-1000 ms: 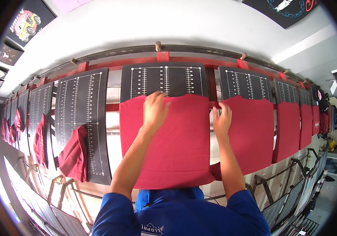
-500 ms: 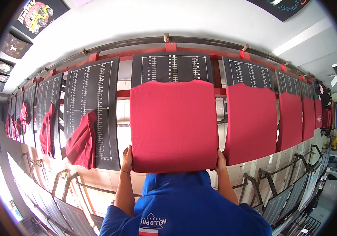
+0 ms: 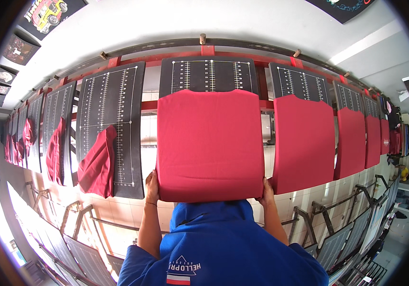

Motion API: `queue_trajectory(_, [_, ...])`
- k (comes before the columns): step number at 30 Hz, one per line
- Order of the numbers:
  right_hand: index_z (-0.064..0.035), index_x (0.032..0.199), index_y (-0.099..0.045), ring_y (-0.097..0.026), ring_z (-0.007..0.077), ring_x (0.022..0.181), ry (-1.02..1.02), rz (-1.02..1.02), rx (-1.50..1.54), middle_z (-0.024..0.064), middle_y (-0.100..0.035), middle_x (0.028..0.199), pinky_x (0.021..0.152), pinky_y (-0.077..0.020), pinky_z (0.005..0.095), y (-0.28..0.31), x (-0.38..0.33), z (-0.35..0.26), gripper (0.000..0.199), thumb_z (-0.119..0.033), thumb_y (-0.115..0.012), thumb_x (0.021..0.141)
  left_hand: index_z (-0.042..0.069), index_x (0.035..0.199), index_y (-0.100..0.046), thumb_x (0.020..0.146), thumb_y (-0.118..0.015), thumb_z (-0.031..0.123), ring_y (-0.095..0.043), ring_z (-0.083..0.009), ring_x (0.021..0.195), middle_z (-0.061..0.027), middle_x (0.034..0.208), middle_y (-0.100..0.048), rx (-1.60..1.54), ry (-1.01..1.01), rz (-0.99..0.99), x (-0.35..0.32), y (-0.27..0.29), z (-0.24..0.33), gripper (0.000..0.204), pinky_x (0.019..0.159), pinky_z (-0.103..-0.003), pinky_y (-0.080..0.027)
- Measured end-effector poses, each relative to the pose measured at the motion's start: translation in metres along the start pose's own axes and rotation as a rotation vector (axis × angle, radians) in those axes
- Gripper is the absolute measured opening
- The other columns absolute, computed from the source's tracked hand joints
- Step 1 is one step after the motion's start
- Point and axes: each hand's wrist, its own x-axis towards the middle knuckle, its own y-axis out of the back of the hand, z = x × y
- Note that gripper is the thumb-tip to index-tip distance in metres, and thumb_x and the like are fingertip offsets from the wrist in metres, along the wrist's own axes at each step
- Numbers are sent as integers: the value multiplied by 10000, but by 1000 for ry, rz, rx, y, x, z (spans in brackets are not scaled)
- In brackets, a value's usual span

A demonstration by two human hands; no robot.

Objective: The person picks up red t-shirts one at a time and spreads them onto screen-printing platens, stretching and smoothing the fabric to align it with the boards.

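A red fabric panel (image 3: 210, 143), cut like a shirt piece with a shallow neck curve at its far edge, lies smoothly over a black board (image 3: 198, 74) with white ruler lines. Faint creases cross its near part. My left hand (image 3: 152, 187) grips the panel's near left edge, its fingers partly hidden by the cloth. At the near right edge, my right hand (image 3: 266, 189) holds on in the same way, fingers curled round the side. Whether the hands also grip the board beneath cannot be seen.
To the right, more boards carry flat red panels (image 3: 304, 143). On the left board (image 3: 130, 143) lies a crumpled dark red piece (image 3: 98, 164), with similar pieces on boards farther left. A red metal frame (image 3: 149, 105) supports the row. Metal racks (image 3: 90, 248) stand behind me on both sides.
The whole scene sits slightly higher in the picture. Both hands stay at the panel's near side edges, and the panel lies on the board as before.
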Motion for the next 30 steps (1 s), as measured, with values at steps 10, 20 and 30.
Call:
queue_trajectory(10, [-64, 1326, -551, -688, 204, 964, 6, -39, -73, 86, -686, 1150, 758, -565, 345, -5, -3, -11, 446, -421, -498, 1064, 11, 1139, -651, 1082, -481, 411, -677, -153, 877, -79, 1008, -710, -100, 25, 17, -3, -12, 1, 438, 777, -310, -575])
queue_trajectory(20, [21, 1325, -539, -533, 433, 1237, 1087, 330, -1387, 247, -567, 1328, 1066, -405, 519, -156, 9, -52, 432, -195, -635, 963, -11, 1194, -640, 1079, -487, 406, -691, -172, 895, -102, 1040, -716, -135, 32, -10, -13, -22, 11, 458, 791, -318, -582])
queue_trajectory(30, [-32, 1479, -463, -334, 411, 1470, 1321, -157, -1986, 210, -397, 1572, 1190, -259, 588, -304, 179, -120, 691, -525, -508, 997, -25, 1207, -638, 1073, -488, 438, -678, -167, 914, -101, 1066, -710, -101, 101, -1, -18, -23, 22, 505, 813, -312, -559])
